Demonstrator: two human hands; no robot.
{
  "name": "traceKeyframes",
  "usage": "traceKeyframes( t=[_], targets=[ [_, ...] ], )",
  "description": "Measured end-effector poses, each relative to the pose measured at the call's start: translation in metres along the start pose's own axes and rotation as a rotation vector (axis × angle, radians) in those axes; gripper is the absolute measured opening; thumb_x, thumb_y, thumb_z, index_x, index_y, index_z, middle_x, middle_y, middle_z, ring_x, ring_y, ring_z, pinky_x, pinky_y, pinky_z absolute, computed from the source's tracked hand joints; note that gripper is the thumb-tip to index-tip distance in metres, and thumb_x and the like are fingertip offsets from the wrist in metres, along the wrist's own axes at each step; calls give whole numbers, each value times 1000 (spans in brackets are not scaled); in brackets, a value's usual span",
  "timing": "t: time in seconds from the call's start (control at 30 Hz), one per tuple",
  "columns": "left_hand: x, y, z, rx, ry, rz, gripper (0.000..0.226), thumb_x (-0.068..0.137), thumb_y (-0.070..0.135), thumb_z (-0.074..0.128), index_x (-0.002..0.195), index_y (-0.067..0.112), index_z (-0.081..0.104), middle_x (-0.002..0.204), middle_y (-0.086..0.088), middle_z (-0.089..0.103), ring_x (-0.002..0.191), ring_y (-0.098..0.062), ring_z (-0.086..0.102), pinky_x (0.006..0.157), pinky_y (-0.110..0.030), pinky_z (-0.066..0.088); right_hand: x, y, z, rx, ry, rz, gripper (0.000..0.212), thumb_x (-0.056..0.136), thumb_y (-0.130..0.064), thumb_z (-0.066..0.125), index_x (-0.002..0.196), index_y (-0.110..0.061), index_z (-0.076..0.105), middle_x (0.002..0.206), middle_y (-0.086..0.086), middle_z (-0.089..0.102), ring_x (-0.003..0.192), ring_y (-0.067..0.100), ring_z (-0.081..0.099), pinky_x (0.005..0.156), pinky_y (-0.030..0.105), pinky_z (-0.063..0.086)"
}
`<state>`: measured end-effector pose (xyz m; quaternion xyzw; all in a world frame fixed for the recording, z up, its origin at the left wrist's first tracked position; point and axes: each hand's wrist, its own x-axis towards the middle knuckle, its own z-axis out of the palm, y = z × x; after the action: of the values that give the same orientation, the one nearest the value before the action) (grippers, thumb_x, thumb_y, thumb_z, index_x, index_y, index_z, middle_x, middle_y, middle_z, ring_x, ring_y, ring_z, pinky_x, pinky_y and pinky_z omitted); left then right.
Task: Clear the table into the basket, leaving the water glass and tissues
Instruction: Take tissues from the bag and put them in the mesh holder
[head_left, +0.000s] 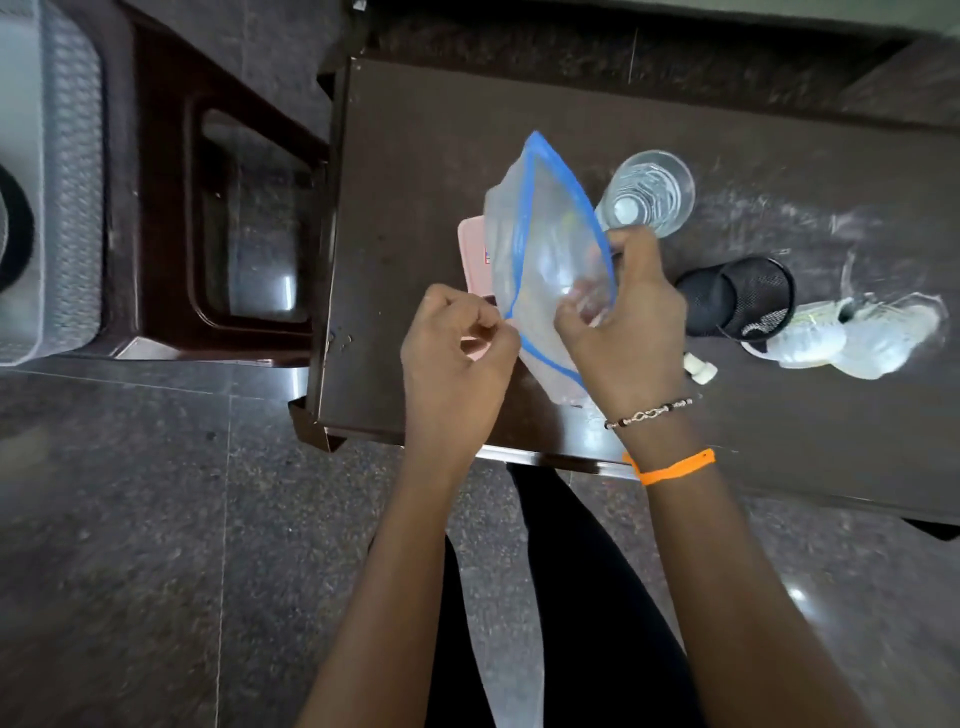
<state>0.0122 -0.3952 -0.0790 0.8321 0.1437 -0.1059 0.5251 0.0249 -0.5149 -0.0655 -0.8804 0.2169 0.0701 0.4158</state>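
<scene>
Both hands hold a clear plastic bag (550, 249) with a blue edge above the dark table (415, 156). The left hand (457, 358) pinches its near corner, fingers curled tight; the right hand (623, 322) grips its right side. The basket (52, 182) sits well to the left.

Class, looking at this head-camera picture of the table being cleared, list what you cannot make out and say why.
- Pink item: mostly hidden under the zip bag; its type is unclear.
- Zip bag's contents: unreadable through the creased plastic and the right hand.
- Basket: cut off by the left edge.
- Clear packet beside the mesh pen holder: motion-blurred.
</scene>
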Motion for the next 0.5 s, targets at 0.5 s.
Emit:
traceKeyframes(
  t=[0.5],
  targets=[
    [-5,6,37,52,-39,203,15,83,1,61,69,3,57,82,12,41,73,8,51,59,-5,42,11,8,-27,188,-153,-28,24,86,6,43,91,1,65,86,11,66,84,26,66,85,41,54]
  ],
)
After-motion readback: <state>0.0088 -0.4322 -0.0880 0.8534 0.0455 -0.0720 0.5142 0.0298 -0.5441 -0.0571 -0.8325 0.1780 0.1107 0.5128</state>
